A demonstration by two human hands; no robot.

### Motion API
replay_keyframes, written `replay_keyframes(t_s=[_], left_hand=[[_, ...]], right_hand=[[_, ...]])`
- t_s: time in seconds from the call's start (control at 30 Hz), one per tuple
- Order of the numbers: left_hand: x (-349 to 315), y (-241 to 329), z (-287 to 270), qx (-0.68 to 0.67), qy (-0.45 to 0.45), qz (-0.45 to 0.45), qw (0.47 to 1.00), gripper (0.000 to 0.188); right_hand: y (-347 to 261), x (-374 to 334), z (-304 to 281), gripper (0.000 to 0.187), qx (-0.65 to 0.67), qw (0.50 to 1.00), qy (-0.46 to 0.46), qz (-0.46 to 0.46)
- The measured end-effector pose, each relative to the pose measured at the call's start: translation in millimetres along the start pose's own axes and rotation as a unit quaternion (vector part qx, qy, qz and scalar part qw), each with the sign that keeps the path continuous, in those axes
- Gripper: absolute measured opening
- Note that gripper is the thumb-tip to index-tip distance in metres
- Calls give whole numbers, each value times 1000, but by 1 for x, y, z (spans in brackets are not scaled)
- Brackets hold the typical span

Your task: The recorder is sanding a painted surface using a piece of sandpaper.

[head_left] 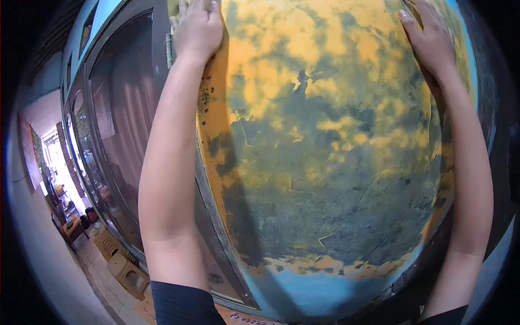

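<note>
A broad patchy surface [325, 162], orange-yellow mottled with dark grey-green, stands before me with both arms raised against it. My left hand [197, 30] rests at its upper left edge, beside a dark door frame; the fingers are stretched out and partly cut off by the top of the picture. At the upper right edge is my right hand [433, 40], its thumb apart from the fingers, whose tips run out of view. No object shows in either hand. Peeled and cracked spots mark the surface, and light blue paint [319, 292] shows along its bottom.
Left of my arm are dark-framed glass panes [122, 97] with a curtain behind them. Brown plastic stools [127, 273] line a passage leading to a bright doorway [54, 157]. Cardboard with handwriting [246, 318] lies at the bottom.
</note>
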State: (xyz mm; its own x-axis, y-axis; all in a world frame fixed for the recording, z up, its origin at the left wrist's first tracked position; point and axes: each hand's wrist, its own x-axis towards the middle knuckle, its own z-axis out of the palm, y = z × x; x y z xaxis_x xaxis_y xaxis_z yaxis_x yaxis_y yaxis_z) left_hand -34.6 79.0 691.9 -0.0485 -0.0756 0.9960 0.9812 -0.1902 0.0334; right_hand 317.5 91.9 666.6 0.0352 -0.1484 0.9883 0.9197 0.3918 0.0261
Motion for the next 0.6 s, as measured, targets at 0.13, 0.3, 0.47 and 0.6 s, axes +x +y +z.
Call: replay_keyframes(t_s=[0.13,0.3,0.47,0.6], left_hand=[[-4,-5,2,-2,-16,121,992,47],[12,-9,-1,12,22,24,999,49],[-2,4,9,-42,-13,147,988,47],[7,15,6,21,2,70,997,48]], right_hand=[[-15,-1,-5,44,-25,999,-25,37],[-4,-2,-3,43,-5,1000,1,10],[-15,-4,-5,42,-26,999,-12,34],[-4,-1,-3,44,-15,1000,-3,4]])
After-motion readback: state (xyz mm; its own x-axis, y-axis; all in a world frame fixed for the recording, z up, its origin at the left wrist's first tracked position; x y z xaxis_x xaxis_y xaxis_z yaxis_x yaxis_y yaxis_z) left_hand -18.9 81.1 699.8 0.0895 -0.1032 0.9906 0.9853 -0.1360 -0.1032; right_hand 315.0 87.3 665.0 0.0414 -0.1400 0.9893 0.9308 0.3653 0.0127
